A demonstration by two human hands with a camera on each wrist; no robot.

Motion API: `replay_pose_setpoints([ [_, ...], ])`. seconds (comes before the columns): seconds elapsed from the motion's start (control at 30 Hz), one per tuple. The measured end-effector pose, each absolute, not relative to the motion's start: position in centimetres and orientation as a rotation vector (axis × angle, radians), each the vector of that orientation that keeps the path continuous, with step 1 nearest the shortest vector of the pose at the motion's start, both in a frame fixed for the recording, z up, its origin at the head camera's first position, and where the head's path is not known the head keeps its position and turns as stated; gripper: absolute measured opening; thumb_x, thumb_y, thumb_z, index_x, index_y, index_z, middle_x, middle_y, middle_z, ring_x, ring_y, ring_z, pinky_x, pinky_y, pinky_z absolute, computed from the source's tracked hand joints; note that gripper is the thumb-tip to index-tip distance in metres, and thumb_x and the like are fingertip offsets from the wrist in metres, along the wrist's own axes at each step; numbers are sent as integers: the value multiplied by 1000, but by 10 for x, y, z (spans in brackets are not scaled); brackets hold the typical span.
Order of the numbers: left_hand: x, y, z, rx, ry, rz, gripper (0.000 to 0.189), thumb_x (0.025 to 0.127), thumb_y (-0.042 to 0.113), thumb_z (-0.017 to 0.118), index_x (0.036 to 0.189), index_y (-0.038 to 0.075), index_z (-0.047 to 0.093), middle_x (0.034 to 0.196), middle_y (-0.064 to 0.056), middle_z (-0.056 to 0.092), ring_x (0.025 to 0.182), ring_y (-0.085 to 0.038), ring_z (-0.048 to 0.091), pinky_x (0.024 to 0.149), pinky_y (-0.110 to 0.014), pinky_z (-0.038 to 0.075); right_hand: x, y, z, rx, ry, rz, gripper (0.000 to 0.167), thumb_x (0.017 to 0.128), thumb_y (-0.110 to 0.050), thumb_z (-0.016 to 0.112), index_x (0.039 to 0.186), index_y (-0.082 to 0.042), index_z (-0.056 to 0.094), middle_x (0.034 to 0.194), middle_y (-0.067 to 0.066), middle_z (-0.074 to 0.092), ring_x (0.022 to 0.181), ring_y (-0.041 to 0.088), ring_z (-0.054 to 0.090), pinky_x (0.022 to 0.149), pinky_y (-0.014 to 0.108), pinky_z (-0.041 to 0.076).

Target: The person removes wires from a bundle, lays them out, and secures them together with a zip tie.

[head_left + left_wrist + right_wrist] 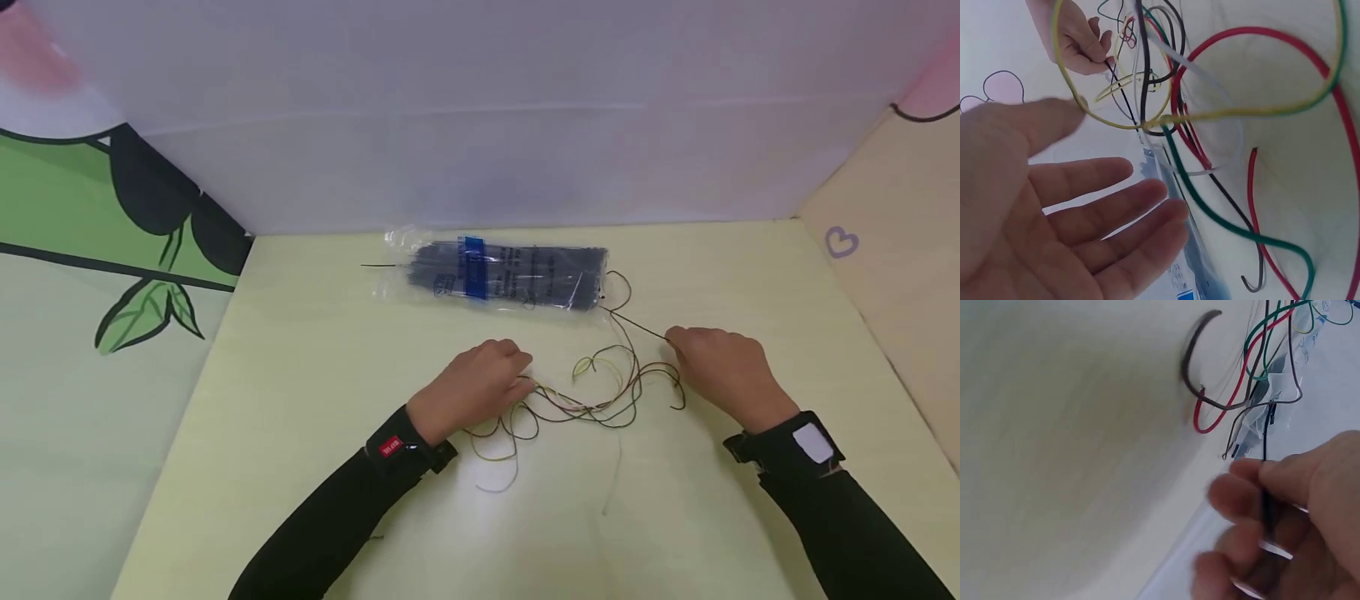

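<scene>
From the head view, a tangle of wires (588, 410) lies on the desk (322, 333) between the left hand (474, 379) and the right hand (720, 371), in front of a clear packet (555, 275) of dark strips with a blue label (475, 268). That view hides the left palm; the left wrist view shows its grip loose, fingers extended and thumb well apart from them, holding nothing. The thumb tip is by a yellow-green wire (1241, 114), though whether it touches cannot be told. Here the colours stand out: a looping red wire (1254, 30) and a green wire (1185, 178), muted from above. The right wrist view alone makes the other grip clear: thumb and forefinger pinch a thin black strand (1265, 437), while the remaining fingers are curled and blurred. From above, this strand slants toward the packet's right end; whether they touch is unclear. The desk is pale yellow, backed by a whitish panel (480, 108). A leaf drawing (138, 317) decorates the left side, and a purple heart outline (828, 242) marks the cream right-hand panel (877, 292).
</scene>
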State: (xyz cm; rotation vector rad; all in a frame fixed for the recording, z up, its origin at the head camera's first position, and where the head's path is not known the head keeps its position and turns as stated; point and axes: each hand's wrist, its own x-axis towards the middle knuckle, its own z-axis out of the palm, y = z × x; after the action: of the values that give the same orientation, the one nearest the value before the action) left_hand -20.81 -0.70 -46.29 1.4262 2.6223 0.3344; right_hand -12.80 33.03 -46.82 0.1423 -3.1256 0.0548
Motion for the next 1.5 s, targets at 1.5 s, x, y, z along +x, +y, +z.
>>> replay_pose_setpoints([
  [1.5,-203,-3,-483,1203,2692,135,16,91,8,57,84,11,71,80,-6,62,72,-24,61,56,-37,50,-19,319,-423,470,-2866,1147,47,80,16,62,101,-23,76,73,-18,62,59,-3,45,57,15,38],
])
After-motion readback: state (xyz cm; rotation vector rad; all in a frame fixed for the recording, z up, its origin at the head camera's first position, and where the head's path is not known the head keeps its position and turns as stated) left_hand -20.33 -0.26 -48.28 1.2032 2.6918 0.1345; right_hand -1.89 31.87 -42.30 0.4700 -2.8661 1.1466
